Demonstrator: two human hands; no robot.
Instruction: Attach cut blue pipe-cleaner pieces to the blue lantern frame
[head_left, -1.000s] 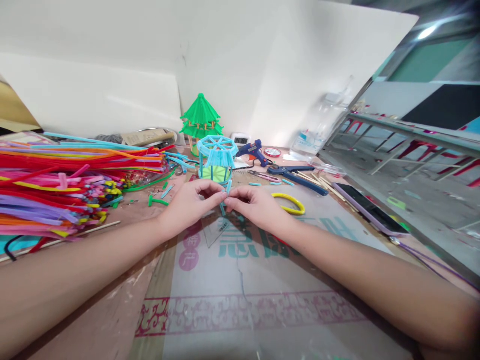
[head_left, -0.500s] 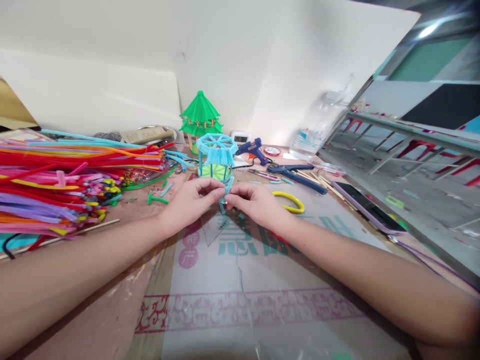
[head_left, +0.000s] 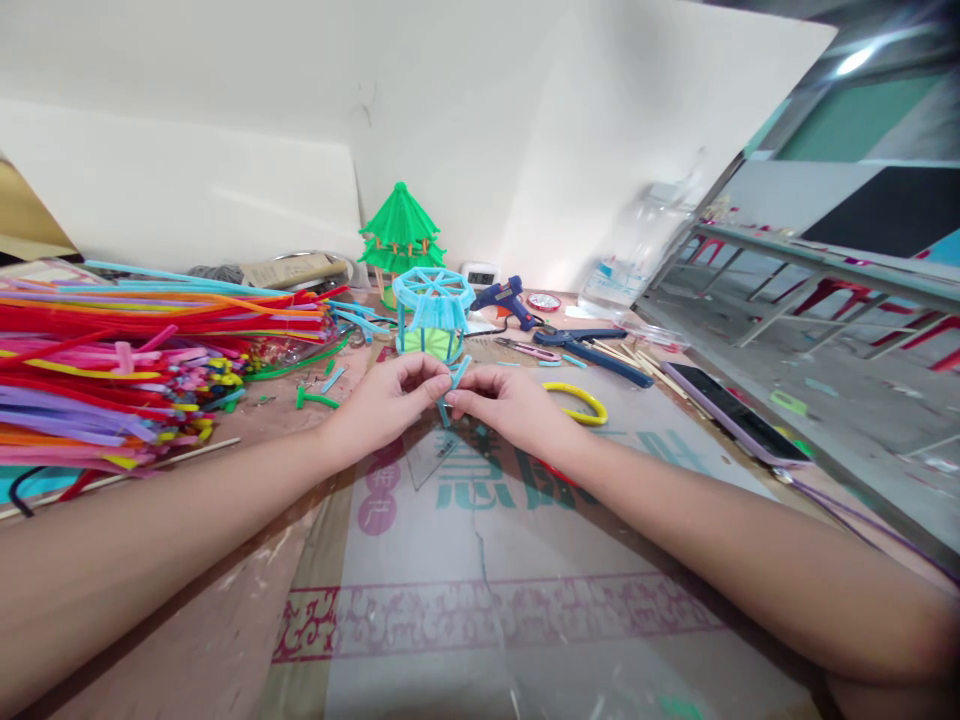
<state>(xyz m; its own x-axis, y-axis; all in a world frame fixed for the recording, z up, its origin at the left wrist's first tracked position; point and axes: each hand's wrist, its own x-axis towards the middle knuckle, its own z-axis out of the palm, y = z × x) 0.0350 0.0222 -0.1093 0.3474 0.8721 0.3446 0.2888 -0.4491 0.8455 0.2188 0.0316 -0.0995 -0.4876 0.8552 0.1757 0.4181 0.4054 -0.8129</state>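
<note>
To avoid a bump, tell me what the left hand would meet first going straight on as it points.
Past the blue strip at its fingertips, the left hand would likely meet the right hand first, though depth is unclear.

A pinkish surface [head_left: 187,645] is carrying many things, and a printed sheet [head_left: 420,565] is covering its middle part. On the left side, a big pile of colourful pipe cleaners [head_left: 112,322] is lying, and near it small green pieces [head_left: 318,401] are lying scattered. At the back, a green roofed model [head_left: 401,222] is standing, with a light blue round model [head_left: 433,312] in front of it. To the right, a blue glue gun [head_left: 508,298], blue-handled pliers [head_left: 615,364] and thin wooden sticks [head_left: 651,368] are lying. A yellow loop [head_left: 598,406] is resting upon the sheet, while a phone [head_left: 739,412] is lying near the right edge.
</note>
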